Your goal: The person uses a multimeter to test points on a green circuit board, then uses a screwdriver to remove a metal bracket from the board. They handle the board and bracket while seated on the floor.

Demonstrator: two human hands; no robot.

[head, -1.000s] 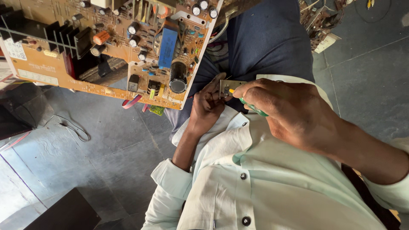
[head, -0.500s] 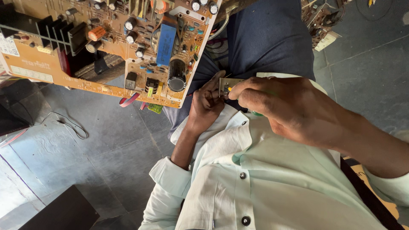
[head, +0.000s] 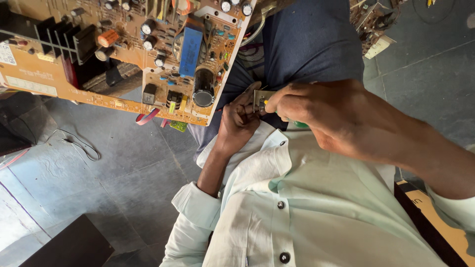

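right hand (head: 326, 111) hides most of green-handled tool (head: 298, 124).

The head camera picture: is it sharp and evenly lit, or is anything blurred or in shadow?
Head view: soft daylight, no harsh glare; the tan circuit board with black heat sink and blue component is crisp; the right hand looms large and slightly soft near the lens; the small metal-edged part pinched by the left hand is shaded and hard to make out; the grey stone floor is dimmer.

This looks like an electronics repair workshop. A big tan circuit board (head: 123, 54), packed with capacitors and a black heat sink, lies at the top left. More bare boards (head: 368, 22) sit on the grey tiled floor (head: 430, 74), and a loose wire (head: 79, 143) trails nearby.
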